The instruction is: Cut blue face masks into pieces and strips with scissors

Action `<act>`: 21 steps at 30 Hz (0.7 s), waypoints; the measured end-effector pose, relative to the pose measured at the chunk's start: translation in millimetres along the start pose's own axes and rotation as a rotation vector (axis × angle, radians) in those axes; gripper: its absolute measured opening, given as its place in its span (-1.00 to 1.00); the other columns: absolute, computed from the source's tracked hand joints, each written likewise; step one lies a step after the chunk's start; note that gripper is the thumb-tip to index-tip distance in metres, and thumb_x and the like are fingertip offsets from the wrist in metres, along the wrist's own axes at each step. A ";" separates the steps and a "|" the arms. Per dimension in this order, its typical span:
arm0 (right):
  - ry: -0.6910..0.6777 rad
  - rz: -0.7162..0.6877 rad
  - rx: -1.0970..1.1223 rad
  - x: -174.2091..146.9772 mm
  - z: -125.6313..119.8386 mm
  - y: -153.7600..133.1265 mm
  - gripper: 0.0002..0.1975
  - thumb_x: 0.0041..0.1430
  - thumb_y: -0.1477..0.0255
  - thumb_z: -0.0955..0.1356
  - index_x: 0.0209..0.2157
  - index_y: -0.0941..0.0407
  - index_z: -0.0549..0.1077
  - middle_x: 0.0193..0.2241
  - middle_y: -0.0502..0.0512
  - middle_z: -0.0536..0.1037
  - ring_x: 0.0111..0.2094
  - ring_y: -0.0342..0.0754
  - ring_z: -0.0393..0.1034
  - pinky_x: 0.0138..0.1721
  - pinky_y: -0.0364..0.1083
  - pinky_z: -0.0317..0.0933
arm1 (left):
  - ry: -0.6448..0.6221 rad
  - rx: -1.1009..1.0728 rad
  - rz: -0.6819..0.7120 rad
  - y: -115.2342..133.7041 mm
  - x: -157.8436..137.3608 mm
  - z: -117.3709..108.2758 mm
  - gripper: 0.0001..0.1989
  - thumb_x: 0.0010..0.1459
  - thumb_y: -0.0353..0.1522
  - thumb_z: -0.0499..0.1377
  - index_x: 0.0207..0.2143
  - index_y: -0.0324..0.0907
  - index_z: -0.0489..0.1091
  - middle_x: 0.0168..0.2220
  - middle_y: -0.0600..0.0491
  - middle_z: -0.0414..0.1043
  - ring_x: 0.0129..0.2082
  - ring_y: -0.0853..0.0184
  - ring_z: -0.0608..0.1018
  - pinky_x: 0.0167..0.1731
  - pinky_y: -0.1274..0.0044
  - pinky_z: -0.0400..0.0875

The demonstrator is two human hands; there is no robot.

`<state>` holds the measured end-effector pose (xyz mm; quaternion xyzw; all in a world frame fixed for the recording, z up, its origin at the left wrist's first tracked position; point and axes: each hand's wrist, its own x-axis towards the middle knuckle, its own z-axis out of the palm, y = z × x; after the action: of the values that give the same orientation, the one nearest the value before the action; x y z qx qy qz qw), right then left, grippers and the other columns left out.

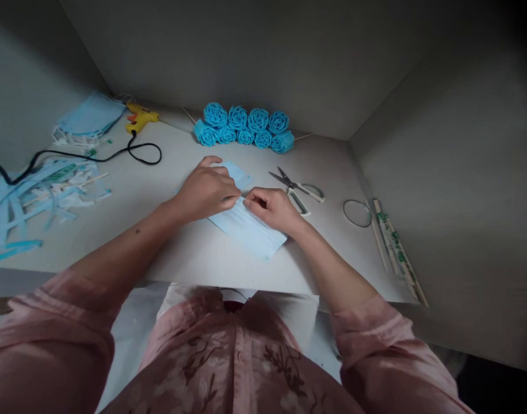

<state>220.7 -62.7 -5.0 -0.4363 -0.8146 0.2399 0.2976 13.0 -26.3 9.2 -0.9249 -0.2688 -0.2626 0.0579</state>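
Observation:
A light blue face mask sheet (255, 230) lies flat on the table below both hands, partly covered by them. My left hand (209, 190) is closed in a pinch at the sheet's middle. Close beside it, my right hand (272, 208) pinches the same spot with thumb and forefinger, the fingertips of both nearly touching. Another part of the blue material (237, 173) shows beyond my left hand. Open scissors (297, 187) with white handles rest just past my right hand.
Several blue crepe-like roses (246, 126) are lined up at the back. A yellow glue gun (141, 119) with a black cord sits near stacked masks (91, 115). Blue and white strips (39, 190) lie at left. Wooden sticks (397, 247) and a wire ring (357, 213) are at right.

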 end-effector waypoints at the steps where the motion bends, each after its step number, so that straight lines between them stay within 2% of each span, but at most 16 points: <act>1: -0.009 -0.007 -0.018 0.0 0.1 0.4 -0.81 0.20 0.39 0.28 -0.45 0.14 0.42 -0.59 -0.07 0.35 -0.54 -0.20 0.15 -0.43 -0.17 -0.02 | -0.025 0.077 0.055 1.7 0.4 -1.8 -0.76 0.06 -0.47 0.05 -0.61 -0.15 0.39 -0.58 0.12 0.44 -0.45 0.33 0.43 0.09 0.22 0.17; 4: -0.054 -0.041 -0.072 -0.2 1.5 0.4 -0.82 0.19 0.42 0.28 -0.47 0.15 0.41 -0.58 -0.06 0.37 -0.53 -0.20 0.17 -0.42 -0.17 -0.03 | -0.077 0.191 0.149 5.5 1.0 -3.1 -0.72 0.09 -0.49 0.02 -0.65 -0.16 0.32 -0.62 0.11 0.35 -0.45 0.34 0.40 0.13 0.25 0.14; 7: -0.129 -0.072 -0.093 -1.0 2.7 -1.1 -0.85 0.17 0.45 0.28 -0.45 0.15 0.43 -0.58 -0.06 0.38 -0.52 -0.20 0.20 -0.40 -0.17 -0.02 | -0.113 0.088 0.160 5.0 0.1 0.4 -0.74 0.05 -0.50 0.02 -0.66 -0.16 0.30 -0.62 0.10 0.34 -0.45 0.35 0.39 0.10 0.30 0.18; 10: -0.155 -0.067 -0.057 -1.7 1.6 -1.9 -0.86 0.17 0.46 0.28 -0.42 0.14 0.45 -0.58 -0.07 0.38 -0.53 -0.21 0.20 -0.40 -0.18 -0.01 | -0.107 -0.099 0.100 1.8 -1.0 5.0 -0.77 0.02 -0.47 0.04 -0.65 -0.15 0.34 -0.60 0.12 0.38 -0.46 0.38 0.40 0.03 0.36 0.24; 13: -0.114 -0.042 0.006 -1.0 -1.4 -0.6 -0.85 0.18 0.43 0.28 -0.44 0.14 0.42 -0.60 -0.09 0.33 -0.54 -0.22 0.15 -0.42 -0.18 -0.01 | -0.049 -0.293 -0.065 0.9 -0.7 7.8 -0.80 0.03 -0.41 0.08 -0.58 -0.14 0.43 -0.55 0.11 0.46 -0.43 0.37 0.45 -0.08 0.43 0.30; 17: 0.017 -0.015 0.116 1.8 -4.1 2.0 -0.81 0.21 0.35 0.29 -0.44 0.14 0.39 -0.58 -0.08 0.30 -0.53 -0.21 0.12 -0.44 -0.17 -0.01 | 0.021 -0.623 -0.435 6.9 1.7 8.2 -0.78 0.07 -0.28 0.13 -0.43 -0.20 0.51 -0.43 0.06 0.53 -0.39 0.35 0.49 -0.30 0.54 0.33; 19: 0.086 0.009 0.171 3.1 -4.0 2.3 -0.78 0.22 0.30 0.29 -0.43 0.14 0.38 -0.56 -0.07 0.31 -0.52 -0.21 0.12 -0.45 -0.17 -0.01 | 0.055 -0.791 -0.599 11.0 2.4 8.6 -0.74 0.05 -0.20 0.19 -0.37 -0.22 0.52 -0.38 0.06 0.54 -0.37 0.35 0.50 -0.33 0.56 0.33; 21: 0.122 0.027 0.210 3.7 -3.2 1.4 -0.73 0.21 0.24 0.30 -0.45 0.14 0.36 -0.57 -0.07 0.29 -0.52 -0.20 0.11 -0.46 -0.17 -0.01 | 0.076 -0.927 -0.685 14.3 2.2 10.4 -0.70 0.00 -0.16 0.25 -0.36 -0.23 0.51 -0.38 0.06 0.53 -0.38 0.37 0.48 -0.35 0.57 0.33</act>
<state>222.0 -58.4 -2.7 -0.4275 -0.7592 0.3011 0.3875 26.8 -34.9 1.9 -0.7038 -0.4074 -0.3897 -0.4321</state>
